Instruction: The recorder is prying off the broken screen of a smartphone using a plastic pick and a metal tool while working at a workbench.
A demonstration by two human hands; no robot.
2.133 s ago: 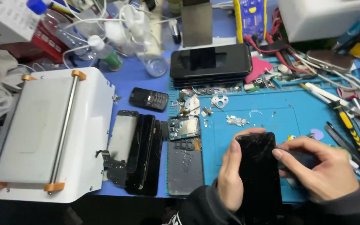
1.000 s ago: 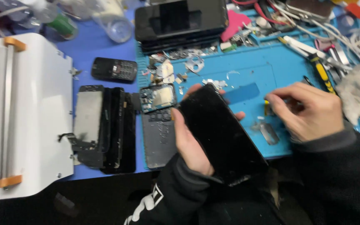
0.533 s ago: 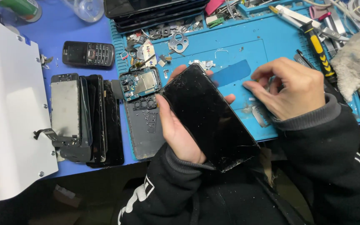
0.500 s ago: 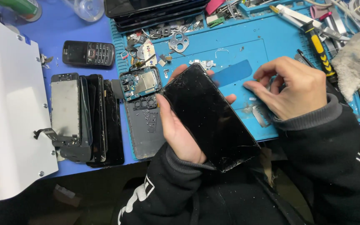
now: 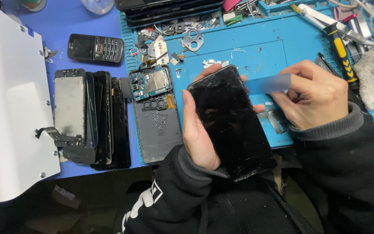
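While the left hand (image 5: 198,138) grips the cracked black phone (image 5: 232,125) mid-frame, the right hand (image 5: 312,97) has now pinched a thin blue pry card (image 5: 267,83), brought to its upper edge.

a phone repair workshop: a blue work mat (image 5: 282,52) strewn with loose parts, an opened phone with bare circuit board (image 5: 151,84), stacked screens (image 5: 94,119) at its left edge, a screwdriver (image 5: 342,50) near the right edge.

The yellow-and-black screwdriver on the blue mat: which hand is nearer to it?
Right. The right hand, pinching a thin blue pry card, sits just below and left of the yellow-and-black screwdriver. The left hand grips the black phone, farther left.
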